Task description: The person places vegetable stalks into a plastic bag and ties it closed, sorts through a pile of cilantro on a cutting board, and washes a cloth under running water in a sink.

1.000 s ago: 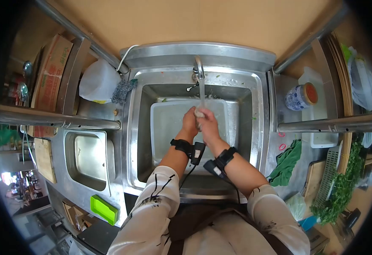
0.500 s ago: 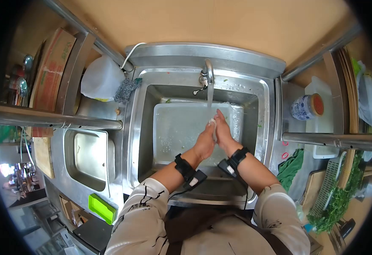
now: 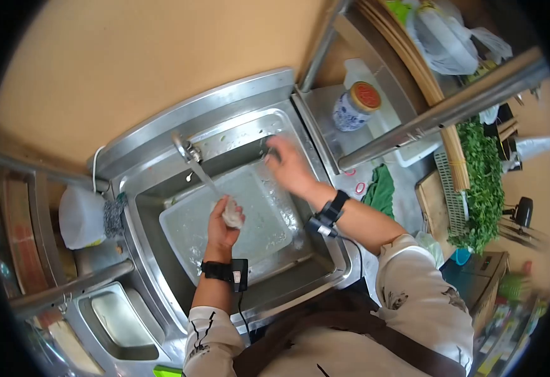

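Observation:
In the head view my left hand [image 3: 220, 229] is over the sink, its fingers curled around a whitish, wet-looking lump [image 3: 232, 215] whose kind I cannot make out. Water runs from the faucet [image 3: 184, 147] close to that hand. My right hand [image 3: 291, 168] is apart from it, over the right side of the sink, with its fingers smeared by motion. Something dark shows by those fingertips; whether it is held is unclear. Below both hands, a pale rectangular tub [image 3: 190, 235] with water in it sits inside the metal sink [image 3: 162, 286].
Right of the sink are a green cloth [image 3: 380, 190], a blue-and-white jar [image 3: 353, 107] with a red lid and a bunch of leafy greens [image 3: 482, 182]. On the left stand a white container [image 3: 80, 217], a grey scouring pad [image 3: 114, 217] and a metal basin [image 3: 121, 323]. A metal rail [image 3: 445, 110] crosses the right.
My hands have come apart from under the running water. The right one has moved away to the right, while the left keeps the whitish lump. My view has turned to the right.

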The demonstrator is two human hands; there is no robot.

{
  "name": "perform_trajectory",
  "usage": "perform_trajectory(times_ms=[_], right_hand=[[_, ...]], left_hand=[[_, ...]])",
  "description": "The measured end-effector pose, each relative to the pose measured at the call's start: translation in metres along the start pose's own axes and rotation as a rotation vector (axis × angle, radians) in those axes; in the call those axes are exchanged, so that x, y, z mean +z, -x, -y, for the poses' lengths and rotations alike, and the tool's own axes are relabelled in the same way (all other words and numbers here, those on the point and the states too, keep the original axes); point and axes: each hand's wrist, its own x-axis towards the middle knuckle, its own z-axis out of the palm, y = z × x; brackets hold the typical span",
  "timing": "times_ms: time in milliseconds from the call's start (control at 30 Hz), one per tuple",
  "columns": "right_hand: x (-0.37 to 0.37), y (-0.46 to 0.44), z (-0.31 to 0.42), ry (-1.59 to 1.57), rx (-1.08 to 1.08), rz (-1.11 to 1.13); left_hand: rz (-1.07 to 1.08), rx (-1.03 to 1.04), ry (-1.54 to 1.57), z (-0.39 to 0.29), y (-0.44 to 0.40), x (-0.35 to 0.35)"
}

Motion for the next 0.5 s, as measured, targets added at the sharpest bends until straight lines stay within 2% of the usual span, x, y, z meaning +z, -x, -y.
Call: perform_trajectory(times_ms=[33, 67, 100, 133, 200, 233, 300, 333, 400, 433, 467, 500], right_hand=[[-0.022, -0.011, -0.003, 0.178, -0.089, -0.156], [-0.039, -0.022, -0.004, 0.260, -0.118, -0.268], [-0.059, -0.028, 0.001, 0.338, -0.172, -0.359], [-0.073, -0.032, 0.001, 0.308, -0.176, -0.385], [-0.091, -0.034, 0.010, 0.411, -0.182, -0.422], [-0.096, -0.037, 0.011, 0.415, -0.179, -0.432], [-0.104, -0.049, 0.011, 0.726, -0.063, -0.603], [-0.109, -0.056, 0.012, 0.726, -0.059, -0.612], [-0.125, -0.075, 0.015, 0.564, 0.456, -0.506], [-0.118, -0.086, -0.007, 0.699, 0.483, -0.662], [-0.124, -0.091, 0.002, 0.696, 0.485, -0.683], [-0.130, -0.092, 0.014, 0.602, 0.645, -0.559]], left_hand=[[-0.106, 0.005, 0.029, -0.002, -0.003, -0.005], [-0.097, -0.007, 0.024, -0.002, -0.006, -0.010], [-0.189, 0.037, -0.026, -0.002, -0.007, -0.011], [-0.280, 0.085, -0.076, -0.002, -0.009, -0.013], [-0.265, 0.111, -0.120, -0.002, -0.012, -0.010], [-0.329, 0.165, -0.216, -0.002, -0.012, -0.010], [-0.394, 0.216, -0.316, -0.001, -0.009, -0.008], [-0.386, 0.228, -0.333, -0.002, -0.008, -0.007], [-0.354, 0.241, -0.362, -0.007, -0.008, -0.003], [-0.383, 0.210, -0.342, -0.008, -0.005, -0.001], [-0.413, 0.183, -0.321, -0.010, -0.002, -0.001], [-0.347, 0.137, -0.280, -0.012, 0.003, 0.000]])
